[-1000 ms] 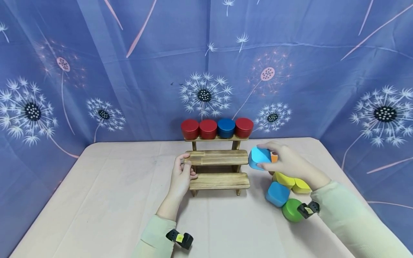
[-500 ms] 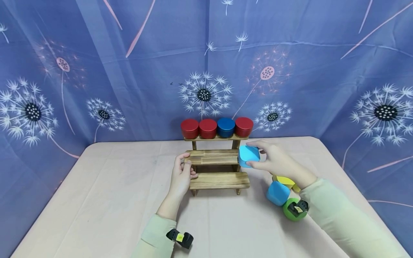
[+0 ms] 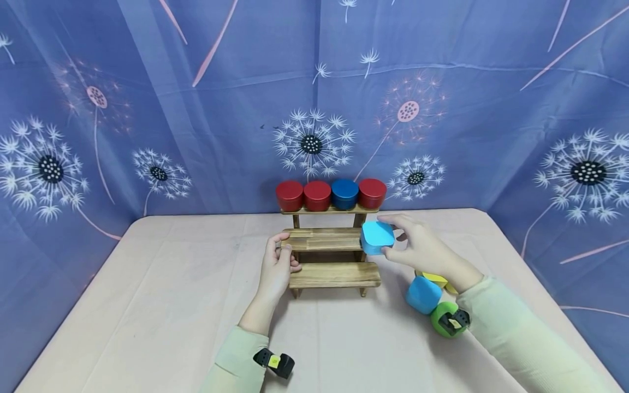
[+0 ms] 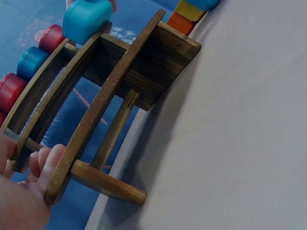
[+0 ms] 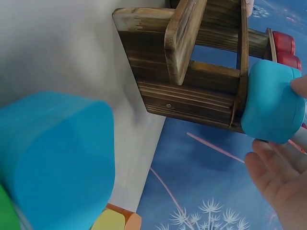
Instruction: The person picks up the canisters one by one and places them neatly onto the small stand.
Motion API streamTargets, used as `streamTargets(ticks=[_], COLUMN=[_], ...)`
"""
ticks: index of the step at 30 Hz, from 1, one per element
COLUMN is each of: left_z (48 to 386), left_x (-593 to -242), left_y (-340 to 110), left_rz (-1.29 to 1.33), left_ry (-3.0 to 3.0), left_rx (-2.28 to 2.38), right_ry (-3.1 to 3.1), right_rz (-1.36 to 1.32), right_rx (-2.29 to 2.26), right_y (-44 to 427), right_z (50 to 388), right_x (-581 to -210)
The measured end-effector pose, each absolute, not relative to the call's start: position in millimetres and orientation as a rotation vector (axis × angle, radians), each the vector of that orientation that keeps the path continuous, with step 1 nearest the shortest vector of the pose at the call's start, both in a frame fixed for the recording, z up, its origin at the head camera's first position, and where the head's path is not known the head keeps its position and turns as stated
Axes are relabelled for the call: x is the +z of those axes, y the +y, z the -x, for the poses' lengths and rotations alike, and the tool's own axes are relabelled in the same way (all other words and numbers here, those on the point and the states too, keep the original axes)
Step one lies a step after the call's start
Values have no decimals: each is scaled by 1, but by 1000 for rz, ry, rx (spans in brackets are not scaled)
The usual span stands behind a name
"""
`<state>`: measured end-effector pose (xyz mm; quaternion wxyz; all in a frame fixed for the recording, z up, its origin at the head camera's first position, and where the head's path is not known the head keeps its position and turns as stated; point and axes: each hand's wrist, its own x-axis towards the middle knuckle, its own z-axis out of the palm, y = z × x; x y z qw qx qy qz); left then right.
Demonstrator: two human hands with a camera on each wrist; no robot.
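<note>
A three-step wooden stand [image 3: 334, 275] faces me at the table's middle. At the left end of its middle step my left hand [image 3: 275, 270] grips the board between thumb and fingers. My right hand [image 3: 425, 245] holds a light-blue rounded-square tin [image 3: 377, 236] between thumb and fingers. That tin sits against the right end of the middle step, and in the right wrist view its base [image 5: 256, 91] meets the board. Along the top step stand a red tin [image 3: 290, 196], another red tin [image 3: 317, 196], a dark-blue tin [image 3: 345, 194] and one more red tin [image 3: 372, 194].
Right of the stand lie a blue tin [image 3: 423, 295], a green tin [image 3: 444, 322] partly behind the wrist camera, and yellow tins [image 3: 434, 278] partly under the right forearm. An orange tin [image 4: 180, 23] shows in the left wrist view. A blue cloth backdrop rises behind the table.
My right hand has carried the light-blue tin leftward from beside the stand onto the middle step's right end; over the last half second it has barely moved. My left hand keeps its place.
</note>
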<state>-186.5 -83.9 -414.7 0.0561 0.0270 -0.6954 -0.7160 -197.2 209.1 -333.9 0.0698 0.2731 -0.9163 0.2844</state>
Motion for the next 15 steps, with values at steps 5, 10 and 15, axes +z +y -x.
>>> streamTargets(ticks=[5, 10, 15], left_z=[186, 187, 186], left_x=[-415, -414, -414], left_y=[-84, -84, -84], left_rz=[-79, -78, -76], left_ry=[-2114, -2115, -2119], left_rx=[-2166, -2169, -2166], right_ry=[-2733, -2667, -2621], right_rz=[-809, -821, -809], right_rx=[887, 952, 968], right_y=[207, 202, 195], right_z=[197, 197, 195], right_x=[-337, -340, -342])
